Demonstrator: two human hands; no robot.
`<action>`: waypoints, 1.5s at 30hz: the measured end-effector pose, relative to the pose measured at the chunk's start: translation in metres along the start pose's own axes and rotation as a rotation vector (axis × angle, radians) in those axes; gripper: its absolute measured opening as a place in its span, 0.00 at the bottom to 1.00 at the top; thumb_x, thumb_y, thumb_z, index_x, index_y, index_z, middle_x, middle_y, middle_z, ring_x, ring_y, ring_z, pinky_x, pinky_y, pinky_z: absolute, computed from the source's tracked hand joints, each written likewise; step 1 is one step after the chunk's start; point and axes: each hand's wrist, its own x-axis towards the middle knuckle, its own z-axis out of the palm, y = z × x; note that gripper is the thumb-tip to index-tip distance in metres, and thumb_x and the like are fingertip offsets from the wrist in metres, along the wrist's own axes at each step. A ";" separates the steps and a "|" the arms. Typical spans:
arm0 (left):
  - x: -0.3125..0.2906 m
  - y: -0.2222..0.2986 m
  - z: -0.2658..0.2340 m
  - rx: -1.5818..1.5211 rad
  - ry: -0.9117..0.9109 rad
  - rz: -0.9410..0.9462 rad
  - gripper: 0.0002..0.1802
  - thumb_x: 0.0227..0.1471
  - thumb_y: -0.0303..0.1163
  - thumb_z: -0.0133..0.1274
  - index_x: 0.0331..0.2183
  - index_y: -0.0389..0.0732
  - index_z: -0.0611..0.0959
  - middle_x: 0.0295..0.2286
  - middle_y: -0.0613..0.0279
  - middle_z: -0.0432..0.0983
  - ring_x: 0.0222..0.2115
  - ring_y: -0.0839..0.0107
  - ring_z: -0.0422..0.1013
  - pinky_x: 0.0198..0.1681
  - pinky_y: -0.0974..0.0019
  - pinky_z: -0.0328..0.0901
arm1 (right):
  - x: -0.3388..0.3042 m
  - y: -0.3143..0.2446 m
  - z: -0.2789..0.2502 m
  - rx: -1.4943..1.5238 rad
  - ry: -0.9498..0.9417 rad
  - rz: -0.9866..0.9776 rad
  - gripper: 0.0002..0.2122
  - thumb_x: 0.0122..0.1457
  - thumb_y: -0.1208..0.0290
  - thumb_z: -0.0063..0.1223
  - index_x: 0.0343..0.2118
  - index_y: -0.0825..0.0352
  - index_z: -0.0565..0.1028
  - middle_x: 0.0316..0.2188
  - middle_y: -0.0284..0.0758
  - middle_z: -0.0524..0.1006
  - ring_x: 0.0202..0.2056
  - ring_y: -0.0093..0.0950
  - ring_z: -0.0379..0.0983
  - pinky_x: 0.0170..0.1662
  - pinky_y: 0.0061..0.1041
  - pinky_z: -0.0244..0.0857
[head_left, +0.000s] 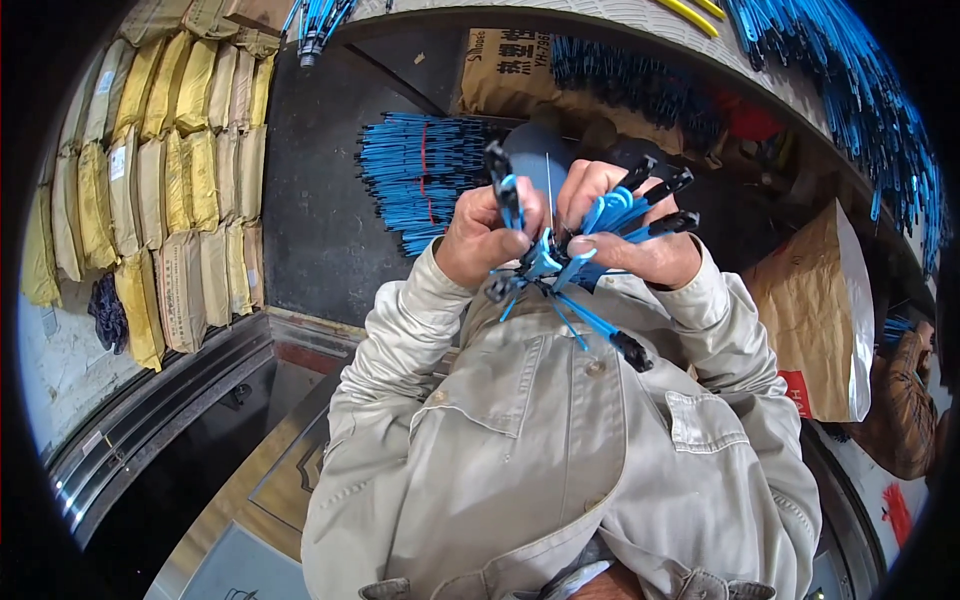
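Observation:
In front of my chest, my left hand [468, 240] is closed on a blue wire with a black end [507, 200], thumb pressed against the fingers. My right hand [655, 255] grips a bunch of looped blue wires [612, 212] whose black ends fan out to the right. The hands almost meet, and more blue pieces hang below them, one ending in a black tip [632, 350]. A thin pale strand rises between the hands. How the pieces join there is hidden by the fingers.
Beyond my left hand, a stack of blue wires [400, 180] tied with red string lies on a dark surface [310, 200]. Wrapped packages [180, 185] are piled at the left. A paper sack [815, 310] stands at the right. More blue wires [850, 90] hang over the far-right bench edge.

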 end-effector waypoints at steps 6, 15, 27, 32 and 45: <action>0.004 0.020 0.021 0.096 -0.110 0.088 0.15 0.35 0.28 0.65 0.28 0.38 0.77 0.24 0.62 0.71 0.27 0.72 0.68 0.30 0.72 0.61 | 0.000 0.003 -0.007 0.013 -0.009 0.012 0.09 0.44 0.71 0.60 0.23 0.70 0.71 0.25 0.36 0.71 0.28 0.24 0.65 0.32 0.23 0.59; 0.012 0.022 0.003 0.475 -0.189 0.110 0.09 0.45 0.30 0.59 0.28 0.36 0.77 0.23 0.60 0.72 0.26 0.72 0.70 0.29 0.70 0.65 | 0.009 0.003 -0.014 0.051 -0.012 0.046 0.09 0.43 0.72 0.59 0.23 0.70 0.72 0.25 0.37 0.71 0.28 0.24 0.65 0.32 0.23 0.59; 0.000 0.046 0.035 0.104 -0.014 -0.239 0.15 0.53 0.38 0.51 0.28 0.34 0.71 0.23 0.61 0.72 0.26 0.77 0.70 0.29 0.74 0.66 | -0.004 0.002 -0.001 0.020 -0.100 -0.051 0.07 0.44 0.79 0.58 0.24 0.68 0.70 0.25 0.32 0.71 0.28 0.21 0.66 0.31 0.20 0.59; 0.002 0.045 0.039 0.043 -0.013 -0.232 0.16 0.54 0.39 0.49 0.27 0.35 0.71 0.23 0.62 0.72 0.26 0.78 0.70 0.30 0.74 0.65 | -0.008 0.001 -0.003 -0.074 -0.126 -0.105 0.07 0.45 0.79 0.58 0.24 0.68 0.69 0.26 0.32 0.72 0.28 0.21 0.67 0.30 0.20 0.60; 0.009 0.031 0.034 0.148 -0.072 -0.129 0.18 0.48 0.40 0.55 0.19 0.36 0.75 0.21 0.62 0.70 0.23 0.74 0.66 0.27 0.70 0.62 | -0.023 0.014 -0.002 -0.004 -0.008 -0.094 0.12 0.45 0.73 0.61 0.29 0.68 0.69 0.27 0.36 0.74 0.29 0.25 0.69 0.33 0.25 0.64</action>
